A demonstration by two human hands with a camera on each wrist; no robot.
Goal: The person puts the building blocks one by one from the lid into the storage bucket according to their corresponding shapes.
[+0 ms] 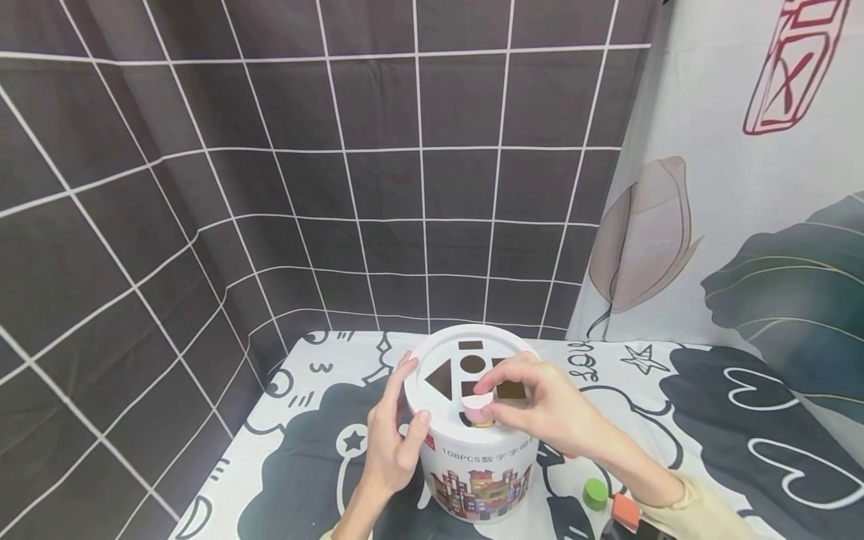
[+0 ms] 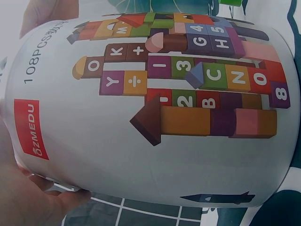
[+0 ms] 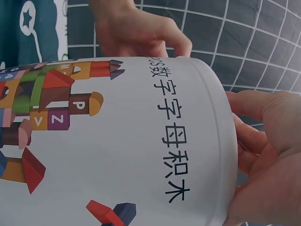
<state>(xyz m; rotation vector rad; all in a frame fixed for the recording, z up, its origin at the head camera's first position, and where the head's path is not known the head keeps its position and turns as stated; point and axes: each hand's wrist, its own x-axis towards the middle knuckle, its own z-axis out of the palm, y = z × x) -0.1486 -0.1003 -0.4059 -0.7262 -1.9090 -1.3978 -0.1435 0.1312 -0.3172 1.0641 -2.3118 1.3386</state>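
A white round block bucket (image 1: 481,480), printed with colourful building blocks, stands upright on the cloth. Its white lid (image 1: 432,409) has cut-out holes: a triangle, a circle and several four-sided ones. Over the lid's front part, my right hand (image 1: 550,401) pinches a small pink block (image 1: 478,407) with a rounded side between thumb and fingers. A bit of yellow shows just under it. On the bucket's left side my left hand (image 1: 394,435) rests, thumb and fingers fairly straight against the lid's rim. In the right wrist view, the pinched block is hidden.
A green round block (image 1: 595,494) and an orange block (image 1: 625,511) lie right of the bucket, beside my right forearm. The patterned black-and-white cloth (image 1: 297,465) covers the table. Behind it hangs a dark grid curtain (image 1: 378,187), with a leaf-printed white one (image 1: 682,112) at right.
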